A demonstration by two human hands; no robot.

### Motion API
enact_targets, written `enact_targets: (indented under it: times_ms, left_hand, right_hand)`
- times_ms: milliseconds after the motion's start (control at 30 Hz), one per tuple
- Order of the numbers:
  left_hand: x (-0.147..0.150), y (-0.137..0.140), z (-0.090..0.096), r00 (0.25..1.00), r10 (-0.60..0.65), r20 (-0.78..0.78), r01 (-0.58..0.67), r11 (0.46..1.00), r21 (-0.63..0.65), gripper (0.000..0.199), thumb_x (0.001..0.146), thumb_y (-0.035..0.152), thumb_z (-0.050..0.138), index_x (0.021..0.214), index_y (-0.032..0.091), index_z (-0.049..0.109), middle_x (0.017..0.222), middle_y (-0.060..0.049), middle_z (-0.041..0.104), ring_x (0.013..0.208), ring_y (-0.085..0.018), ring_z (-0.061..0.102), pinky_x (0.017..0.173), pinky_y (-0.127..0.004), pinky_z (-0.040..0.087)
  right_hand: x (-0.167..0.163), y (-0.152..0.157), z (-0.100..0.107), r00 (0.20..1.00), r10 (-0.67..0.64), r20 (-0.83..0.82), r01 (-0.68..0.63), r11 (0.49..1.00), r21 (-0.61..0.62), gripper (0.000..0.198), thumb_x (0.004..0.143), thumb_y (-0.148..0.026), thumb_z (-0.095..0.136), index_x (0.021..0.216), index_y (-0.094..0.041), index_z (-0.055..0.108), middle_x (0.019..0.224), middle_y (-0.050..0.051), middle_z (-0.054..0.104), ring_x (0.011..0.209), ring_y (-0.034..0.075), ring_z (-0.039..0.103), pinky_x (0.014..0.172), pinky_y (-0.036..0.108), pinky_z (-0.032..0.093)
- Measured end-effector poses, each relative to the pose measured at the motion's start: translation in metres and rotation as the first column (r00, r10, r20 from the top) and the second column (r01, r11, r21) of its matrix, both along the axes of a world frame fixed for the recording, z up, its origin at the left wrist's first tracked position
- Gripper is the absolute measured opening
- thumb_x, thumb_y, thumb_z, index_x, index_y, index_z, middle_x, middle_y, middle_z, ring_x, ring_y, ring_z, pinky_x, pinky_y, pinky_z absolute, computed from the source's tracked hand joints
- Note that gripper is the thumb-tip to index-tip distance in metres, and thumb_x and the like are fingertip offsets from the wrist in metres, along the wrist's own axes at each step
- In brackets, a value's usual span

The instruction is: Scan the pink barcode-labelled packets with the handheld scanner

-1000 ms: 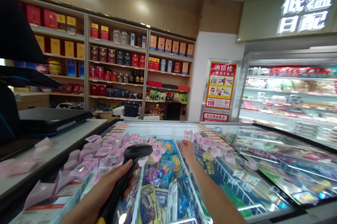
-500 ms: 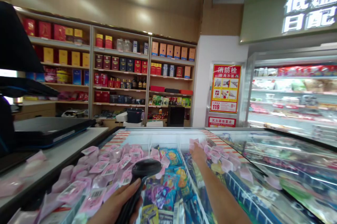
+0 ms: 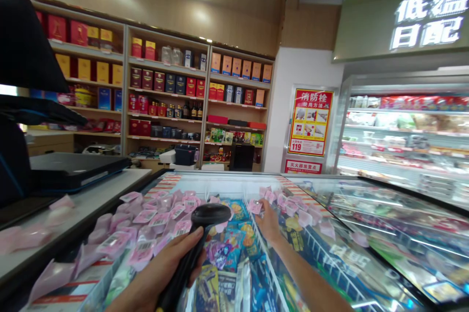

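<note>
My left hand [image 3: 179,256] is wrapped around the handle of a black handheld barcode scanner [image 3: 210,214], its head tilted up toward the far side. My right hand [image 3: 268,224] reaches across the glass top of a chest freezer. Its fingers grip a small pink package [image 3: 254,207] with a barcode label facing me. Left of the scanner lies a heap of similar pink packages [image 3: 159,219], many with barcodes. Beyond and right of my right hand more pink packages [image 3: 291,207] are scattered in a line. The fingertips of my right hand are partly hidden.
Under the glass, white wire dividers separate blue snack bags [image 3: 240,241]. A counter [image 3: 128,182] with a black device [image 3: 78,170] stands at left, a few pink packages on its edge. Behind are shelves of boxed goods [image 3: 166,82]; an open chiller [image 3: 399,136] is at right.
My right hand has drawn left and a little nearer, bringing a pink package with its barcode into view. The scanner has shifted slightly right and up. The camera view has turned slightly.
</note>
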State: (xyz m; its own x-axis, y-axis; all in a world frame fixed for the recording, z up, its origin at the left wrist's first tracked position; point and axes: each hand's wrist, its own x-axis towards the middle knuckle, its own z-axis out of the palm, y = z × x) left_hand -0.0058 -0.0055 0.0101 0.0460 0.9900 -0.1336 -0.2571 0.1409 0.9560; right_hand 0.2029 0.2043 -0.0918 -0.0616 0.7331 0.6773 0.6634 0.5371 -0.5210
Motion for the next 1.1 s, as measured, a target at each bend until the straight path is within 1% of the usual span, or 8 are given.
enact_targets:
  times_ms: [200, 300, 467, 600, 733, 833, 967, 1100]
  left_hand:
    - [0.005, -0.01, 0.006, 0.999, -0.029, 0.032, 0.03, 0.999, -0.016, 0.032, 0.067, 0.044, 0.051, 0.078, 0.015, 0.05, 0.049, 0.004, 0.051, 0.038, -0.005, 0.043, 0.038, -0.016, 0.032]
    - [0.006, -0.011, 0.006, 0.998, -0.044, 0.04, 0.045, 0.999, -0.014, 0.032, 0.067, 0.045, 0.051, 0.078, 0.015, 0.05, 0.048, 0.004, 0.05, 0.037, -0.005, 0.042, 0.037, -0.016, 0.031]
    - [0.006, -0.011, 0.007, 0.997, -0.06, 0.057, 0.06, 0.998, -0.014, 0.03, 0.068, 0.044, 0.051, 0.076, 0.015, 0.05, 0.05, 0.003, 0.051, 0.038, -0.005, 0.043, 0.038, -0.016, 0.032]
    - [0.007, -0.01, 0.008, 0.998, -0.038, 0.048, 0.039, 0.999, -0.009, 0.03, 0.067, 0.043, 0.052, 0.077, 0.015, 0.05, 0.049, 0.003, 0.051, 0.037, -0.006, 0.043, 0.037, -0.017, 0.031]
    - [0.006, -0.009, 0.008, 0.999, 0.001, 0.036, -0.001, 1.0, -0.011, 0.031, 0.066, 0.043, 0.052, 0.077, 0.015, 0.052, 0.048, 0.003, 0.051, 0.037, -0.006, 0.042, 0.037, -0.017, 0.032]
    - [0.004, -0.01, 0.007, 0.999, 0.025, 0.034, -0.024, 0.999, -0.024, 0.031, 0.065, 0.043, 0.053, 0.076, 0.014, 0.052, 0.049, 0.002, 0.052, 0.038, -0.006, 0.043, 0.038, -0.016, 0.034]
    - [-0.001, -0.011, 0.008, 0.999, 0.02, 0.037, -0.019, 0.999, -0.027, 0.031, 0.064, 0.044, 0.054, 0.073, 0.015, 0.054, 0.049, 0.003, 0.052, 0.037, -0.006, 0.043, 0.037, -0.017, 0.034]
    - [-0.008, -0.01, 0.006, 0.995, 0.101, 0.015, -0.099, 0.991, -0.09, 0.03, 0.062, 0.045, 0.056, 0.063, 0.015, 0.055, 0.05, 0.001, 0.055, 0.038, -0.006, 0.045, 0.038, -0.016, 0.038]
  right_hand:
    - [-0.022, -0.019, -0.005, 0.992, 0.11, -0.067, -0.112, 0.993, -0.026, 0.052, 0.057, -0.007, 0.044, 0.108, -0.017, 0.038, 0.09, 0.005, 0.057, 0.083, 0.017, 0.054, 0.074, 0.028, 0.041]
    - [-0.028, -0.021, -0.01, 0.988, 0.128, -0.086, -0.132, 0.99, -0.04, 0.06, 0.056, -0.005, 0.044, 0.114, -0.016, 0.035, 0.095, 0.006, 0.056, 0.085, 0.017, 0.054, 0.075, 0.028, 0.041]
    - [-0.033, -0.022, -0.01, 0.987, 0.125, -0.101, -0.131, 0.99, -0.056, 0.062, 0.056, -0.005, 0.043, 0.117, -0.017, 0.035, 0.096, 0.005, 0.057, 0.086, 0.016, 0.054, 0.077, 0.027, 0.04]
    - [-0.034, -0.023, -0.009, 0.992, 0.077, -0.103, -0.086, 0.993, -0.085, 0.061, 0.057, -0.006, 0.043, 0.117, -0.014, 0.035, 0.091, 0.005, 0.059, 0.085, 0.016, 0.054, 0.077, 0.028, 0.04]
    - [-0.034, -0.018, -0.013, 0.997, 0.002, -0.071, -0.011, 0.991, -0.131, 0.058, 0.06, -0.008, 0.044, 0.117, -0.013, 0.036, 0.095, 0.007, 0.058, 0.09, 0.017, 0.053, 0.078, 0.027, 0.039]
    - [-0.034, -0.013, -0.013, 0.996, -0.086, 0.028, 0.09, 0.976, -0.197, 0.051, 0.062, -0.011, 0.046, 0.113, -0.015, 0.041, 0.099, 0.007, 0.058, 0.092, 0.019, 0.052, 0.08, 0.029, 0.038]
    - [-0.045, -0.008, -0.007, 0.965, -0.203, 0.163, 0.24, 0.936, -0.257, 0.045, 0.065, -0.021, 0.049, 0.11, -0.017, 0.046, 0.095, 0.009, 0.059, 0.093, 0.024, 0.052, 0.08, 0.036, 0.036]
    - [-0.068, -0.002, -0.003, 0.962, -0.198, 0.189, 0.242, 0.938, -0.25, 0.044, 0.064, -0.023, 0.053, 0.108, -0.017, 0.048, 0.092, 0.012, 0.06, 0.093, 0.028, 0.051, 0.079, 0.041, 0.034]
